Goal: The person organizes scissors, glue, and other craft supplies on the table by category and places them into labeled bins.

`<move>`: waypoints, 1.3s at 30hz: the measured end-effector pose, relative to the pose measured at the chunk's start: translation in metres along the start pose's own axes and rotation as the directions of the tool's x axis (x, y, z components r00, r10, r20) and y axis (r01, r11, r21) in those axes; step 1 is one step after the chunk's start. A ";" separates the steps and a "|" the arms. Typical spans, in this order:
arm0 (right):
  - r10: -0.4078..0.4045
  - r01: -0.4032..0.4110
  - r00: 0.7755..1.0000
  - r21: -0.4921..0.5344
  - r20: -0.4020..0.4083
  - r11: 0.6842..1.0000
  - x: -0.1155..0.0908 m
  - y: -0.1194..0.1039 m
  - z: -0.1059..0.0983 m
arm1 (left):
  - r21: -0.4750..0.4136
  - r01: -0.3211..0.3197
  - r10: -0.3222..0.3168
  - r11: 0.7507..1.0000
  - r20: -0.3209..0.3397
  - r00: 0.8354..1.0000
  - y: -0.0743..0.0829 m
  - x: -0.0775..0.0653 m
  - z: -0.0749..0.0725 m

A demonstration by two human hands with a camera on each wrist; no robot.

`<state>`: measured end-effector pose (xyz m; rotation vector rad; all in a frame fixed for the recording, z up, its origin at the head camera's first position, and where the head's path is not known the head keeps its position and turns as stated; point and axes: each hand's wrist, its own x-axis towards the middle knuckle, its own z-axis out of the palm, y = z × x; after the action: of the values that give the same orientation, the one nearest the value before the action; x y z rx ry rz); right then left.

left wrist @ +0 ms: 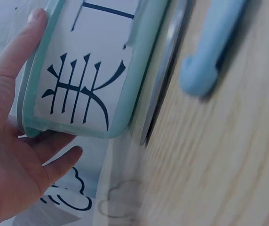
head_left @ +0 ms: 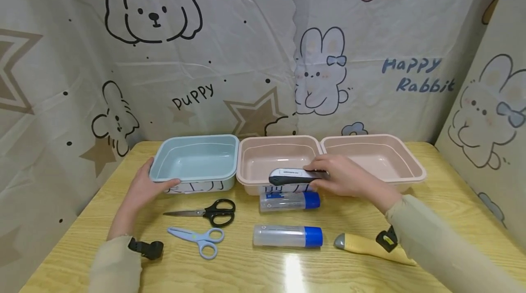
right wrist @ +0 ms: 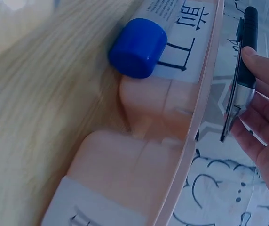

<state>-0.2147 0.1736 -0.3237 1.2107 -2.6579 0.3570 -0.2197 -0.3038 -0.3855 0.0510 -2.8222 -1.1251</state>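
My right hand (head_left: 339,174) pinches a black and silver utility knife (head_left: 292,176) over the front rim of the middle pink bin (head_left: 279,142). In the right wrist view the knife (right wrist: 248,66) lies between thumb and fingers, above the rim. At the left, my left hand (head_left: 144,188) grips the near left corner of a light blue bin (head_left: 197,140), thumb along the front rim and fingers round the side. The left wrist view shows this hand (left wrist: 12,155) beside the bin's white paper label (left wrist: 78,89) with black characters.
Before the bins lie black-handled scissors (head_left: 218,214), light blue scissors (head_left: 201,240) and two clear tubes, one farther back (head_left: 283,201) and one nearer (head_left: 279,236), both blue-capped. A yellow-handled tool (head_left: 361,243) lies partly under my right forearm. Another pink bin (head_left: 378,156) stands right.
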 end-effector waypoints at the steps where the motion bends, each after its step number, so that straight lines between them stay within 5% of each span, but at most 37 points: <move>1: 0.004 -0.004 1.000 0.000 0.001 1.000 0.003 -0.001 0.000 | 0.005 0.000 0.000 1.000 0.003 1.000 0.000 0.000 0.000; 13: -0.082 0.082 0.996 -0.010 -0.040 0.997 0.060 -0.009 0.010 | -0.011 0.028 -0.028 1.000 0.017 0.999 0.003 -0.001 -0.002; 26: -0.042 0.041 0.999 0.034 0.019 0.999 0.118 -0.036 0.033 | -0.069 0.054 -0.054 0.996 -0.006 0.999 0.000 0.000 0.005; 32: -0.061 0.061 0.998 -0.013 -0.031 0.998 0.139 -0.048 0.044 | -0.074 0.052 -0.053 0.996 -0.017 0.998 -0.001 -0.002 0.006; 39: -0.034 0.034 0.999 -0.037 0.015 0.999 0.160 -0.063 0.058 | -0.078 0.042 -0.044 0.996 -0.030 0.999 -0.003 -0.003 0.006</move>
<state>-0.2748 0.0023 -0.3264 1.2501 -2.6406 0.2924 -0.2180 -0.3013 -0.3923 0.1232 -2.7595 -1.2306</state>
